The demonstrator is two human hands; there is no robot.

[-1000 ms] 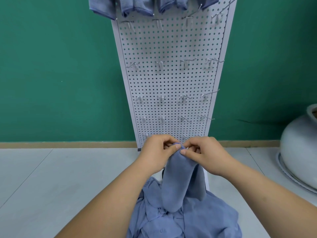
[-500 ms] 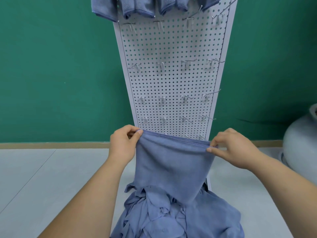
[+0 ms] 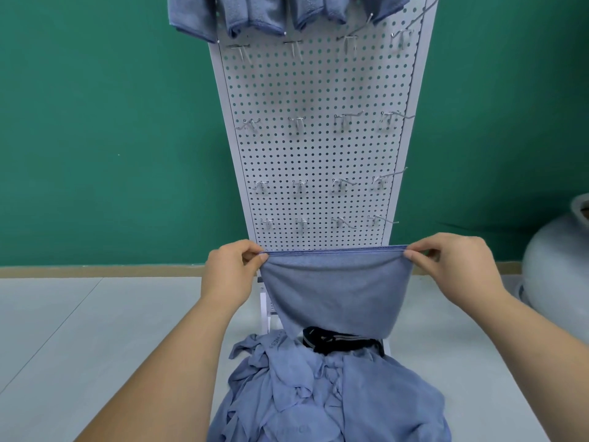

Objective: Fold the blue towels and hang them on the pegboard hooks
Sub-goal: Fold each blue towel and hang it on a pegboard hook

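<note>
Pinched at top corners by L hand (image 3: 229, 270) and R hand (image 3: 452, 266): towel (image 3: 334, 291), pulled taut, long edge left-right, hanging before pegboard (image 3: 318, 90) foot. Equally near both hands; bare hooks (image 3: 298, 122) straight ahead & up, pile (image 3: 318, 393) below.

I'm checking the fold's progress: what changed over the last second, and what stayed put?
The left hand moved left and the right hand moved right, drawing the towel from a bunched strip into a taut sheet. Its lower edge lifted, uncovering a black striped item. Both hands kept pinching its top edge. The towel pile, pegboard and hung towels stayed.
</note>
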